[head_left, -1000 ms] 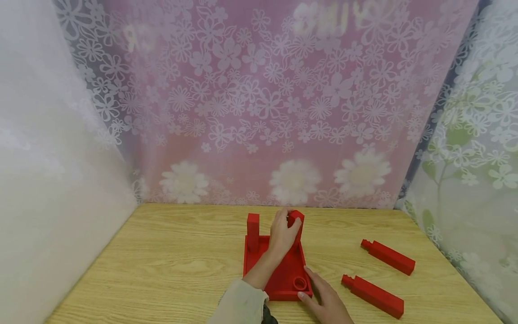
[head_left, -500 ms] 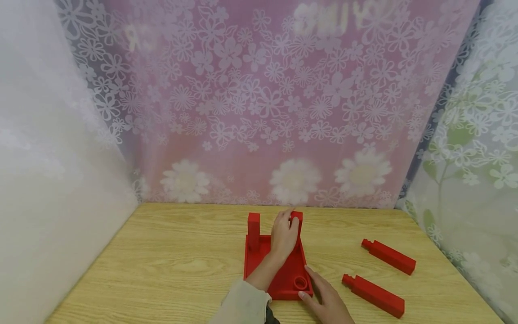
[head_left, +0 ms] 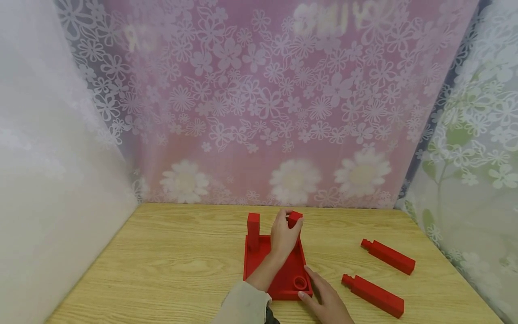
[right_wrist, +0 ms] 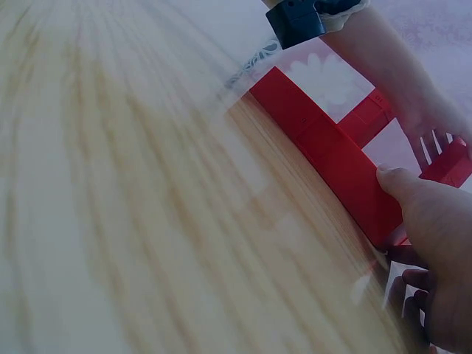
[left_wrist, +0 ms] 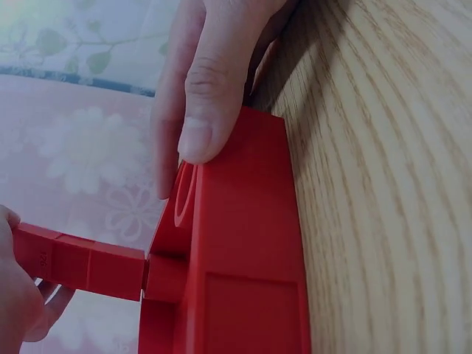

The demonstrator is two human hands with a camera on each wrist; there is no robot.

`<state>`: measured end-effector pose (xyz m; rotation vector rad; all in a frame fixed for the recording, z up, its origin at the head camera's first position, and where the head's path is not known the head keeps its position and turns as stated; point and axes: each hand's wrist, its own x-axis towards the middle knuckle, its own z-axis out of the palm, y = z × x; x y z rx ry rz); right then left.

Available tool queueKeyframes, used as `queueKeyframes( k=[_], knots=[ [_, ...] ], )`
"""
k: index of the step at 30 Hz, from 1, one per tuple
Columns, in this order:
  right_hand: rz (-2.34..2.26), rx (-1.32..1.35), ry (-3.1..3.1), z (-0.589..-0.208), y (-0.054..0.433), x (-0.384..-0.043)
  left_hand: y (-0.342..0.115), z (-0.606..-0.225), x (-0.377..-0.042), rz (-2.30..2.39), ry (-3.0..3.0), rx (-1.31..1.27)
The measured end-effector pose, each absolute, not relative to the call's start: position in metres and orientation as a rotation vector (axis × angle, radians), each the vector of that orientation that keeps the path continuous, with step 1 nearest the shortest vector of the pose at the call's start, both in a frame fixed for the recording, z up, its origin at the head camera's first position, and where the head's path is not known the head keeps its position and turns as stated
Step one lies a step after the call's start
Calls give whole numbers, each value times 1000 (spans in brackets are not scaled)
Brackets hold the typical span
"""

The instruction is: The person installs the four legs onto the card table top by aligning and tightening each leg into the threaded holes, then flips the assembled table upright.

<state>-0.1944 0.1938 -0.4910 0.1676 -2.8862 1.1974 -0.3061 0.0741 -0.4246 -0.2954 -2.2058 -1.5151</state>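
Note:
A red toy table top [head_left: 283, 276] lies upside down on the wooden table, its rim upward. My left hand [head_left: 283, 236] pinches the top of a square red table leg [head_left: 295, 218] standing at its far right corner. The left wrist view shows that leg [left_wrist: 88, 265] meeting a round socket, with a thin gap line at the joint. Another red leg [head_left: 253, 231] stands upright at the far left corner. My right hand [head_left: 327, 302] grips the near right corner, thumb on the front wall and fingers along the right side, beside an unfilled ring socket [head_left: 300, 283].
Two more red legs with threaded ends lie to the right on the wooden table [head_left: 170, 265]: a farther leg [head_left: 388, 256] and a nearer leg [head_left: 373, 295]. A flowered curtain [head_left: 259, 112] hangs behind, with pale sheets at both sides.
The leg in my left hand has turned about its length, and the fingers and thumb have shifted around its top. My right hand and the table top have stayed in place.

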Motion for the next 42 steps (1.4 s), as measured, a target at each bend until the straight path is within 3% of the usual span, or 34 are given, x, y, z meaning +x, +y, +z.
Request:
queueKeyframes(
  k=[16,42],
  knots=[
    [1200,192,-2867,-493,195,-194,72,-422,-306,-1493,-2296,-421],
    [1218,175,-2863,-490,193,-193,74,-426,-306,-1517,-2264,-309]
  ],
)
